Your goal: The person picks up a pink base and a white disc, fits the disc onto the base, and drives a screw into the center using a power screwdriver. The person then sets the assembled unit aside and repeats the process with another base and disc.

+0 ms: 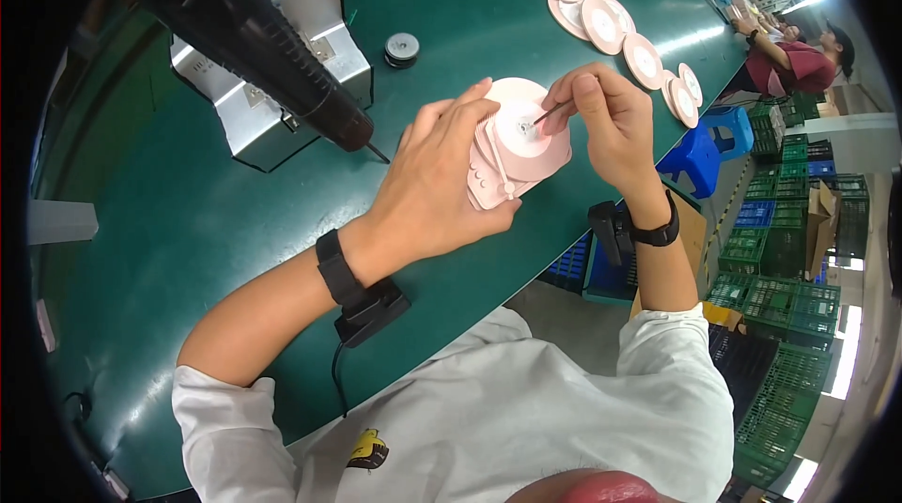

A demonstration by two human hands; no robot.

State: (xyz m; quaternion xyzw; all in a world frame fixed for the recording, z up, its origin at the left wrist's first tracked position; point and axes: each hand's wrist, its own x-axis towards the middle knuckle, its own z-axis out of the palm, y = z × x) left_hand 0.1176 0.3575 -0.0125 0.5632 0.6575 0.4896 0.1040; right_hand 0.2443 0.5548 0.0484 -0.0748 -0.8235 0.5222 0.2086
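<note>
My left hand (pixel 423 184) is wrapped round a pale pink device shaped like a small record player (pixel 487 182), with a round white-centred disc (pixel 512 118) on top and a thin arm along its side. The device is held above the green table. Between the thumb and fingers of my right hand (pixel 615 123) is a thin dark rod-like tool (pixel 552 112). Its tip points at the disc's middle; whether it touches cannot be made out. To the left of my left hand hangs a black electric screwdriver (pixel 272 57), its bit pointing down at the table.
A silver metal box (pixel 272 118) stands behind the screwdriver. Near it is a small round metal-topped piece (pixel 401 49). Several pink discs (pixel 601 24) lie at the far right of the table (pixel 451 15). Beyond are blue stools (pixel 693 160), green crates (pixel 785 409) and a seated person (pixel 799 61).
</note>
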